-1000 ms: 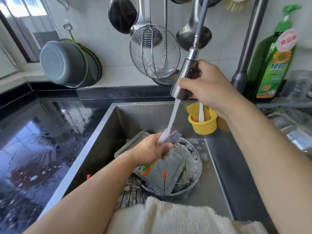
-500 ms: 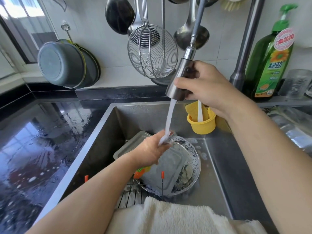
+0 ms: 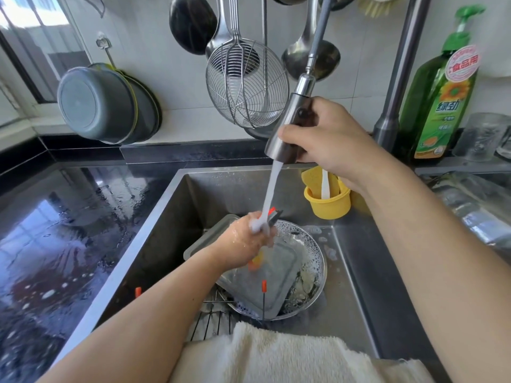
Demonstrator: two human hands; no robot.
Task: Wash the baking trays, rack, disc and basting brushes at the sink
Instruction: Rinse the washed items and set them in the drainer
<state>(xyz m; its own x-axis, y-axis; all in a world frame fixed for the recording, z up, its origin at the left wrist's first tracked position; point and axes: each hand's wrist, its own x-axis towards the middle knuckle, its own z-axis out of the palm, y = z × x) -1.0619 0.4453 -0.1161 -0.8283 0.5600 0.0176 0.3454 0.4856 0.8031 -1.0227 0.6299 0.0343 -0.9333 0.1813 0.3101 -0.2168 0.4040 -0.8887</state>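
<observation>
My left hand (image 3: 246,241) grips basting brushes (image 3: 273,215) over the sink; grey bristles and a red collar stick out above my fingers, orange and yellow handle ends below. My right hand (image 3: 329,139) holds the pull-out spray head (image 3: 290,128), and its water stream lands on the brushes and my left fingers. Under them a grey baking tray (image 3: 271,283) lies tilted in a soapy round metal disc (image 3: 315,252). A second tray (image 3: 210,239) pokes out behind my wrist. The wire rack (image 3: 213,322) with orange-tipped legs lies at the sink's front.
A stainless sink (image 3: 356,272) is set in a wet black counter (image 3: 55,230). A yellow cup (image 3: 327,200) hangs on the back wall. A towel (image 3: 276,355) drapes over the front edge. Strainer (image 3: 246,84), ladles, pots (image 3: 99,103), soap bottle (image 3: 439,100) and glasses stand around.
The spray head and my right hand drifted slightly left and down. My left hand turned the brushes under the stream; water now runs over my fingers and the tray below.
</observation>
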